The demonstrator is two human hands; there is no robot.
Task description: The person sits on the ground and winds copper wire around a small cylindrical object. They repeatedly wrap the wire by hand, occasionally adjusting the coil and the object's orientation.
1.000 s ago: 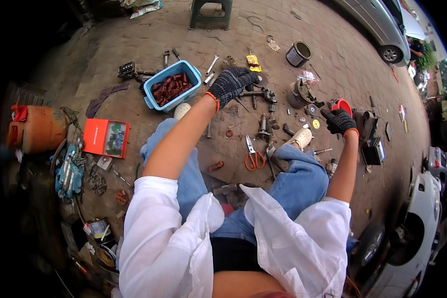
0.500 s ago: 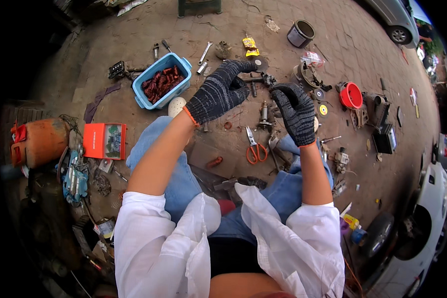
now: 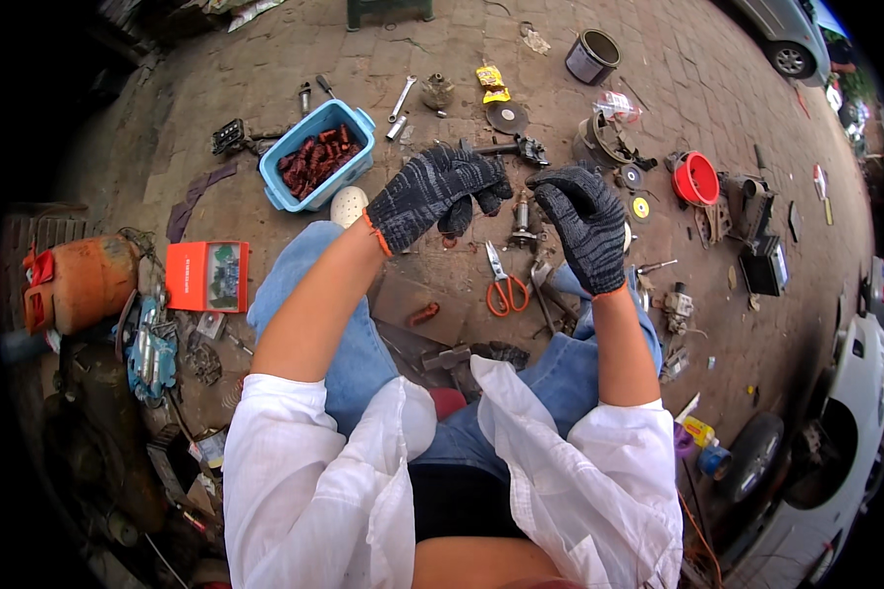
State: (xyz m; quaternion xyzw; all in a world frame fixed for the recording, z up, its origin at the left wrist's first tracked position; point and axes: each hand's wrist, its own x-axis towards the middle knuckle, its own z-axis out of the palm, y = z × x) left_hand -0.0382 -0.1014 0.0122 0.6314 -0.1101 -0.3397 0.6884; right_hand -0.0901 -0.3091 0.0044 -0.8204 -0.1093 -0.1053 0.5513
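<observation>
I'm hovering my curled left hand [image 3: 437,191] and right hand [image 3: 584,224] beyond the scissors [image 3: 500,276], unable to tell whether they're grasping anything; careless lowering could risk cuts.

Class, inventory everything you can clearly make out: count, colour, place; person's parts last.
tub: 1, blue, left of centre
pieces: several, reddish brown, in tub
wrench: 1, silver, right of tub
packet: 1, yellow, upper centre
scissors: 1, orange-handled, centre
metal parts: many, grey, on paving
can: 1, dark, upper right
bowl: 1, red, right
cylinder: 1, orange, far left
box: 1, red, left
cars: several, pale, right
legs: 2, blue jeans, below hands
left hand: 1, dark glove, centre
right hand: 1, dark glove, right of centre
</observation>
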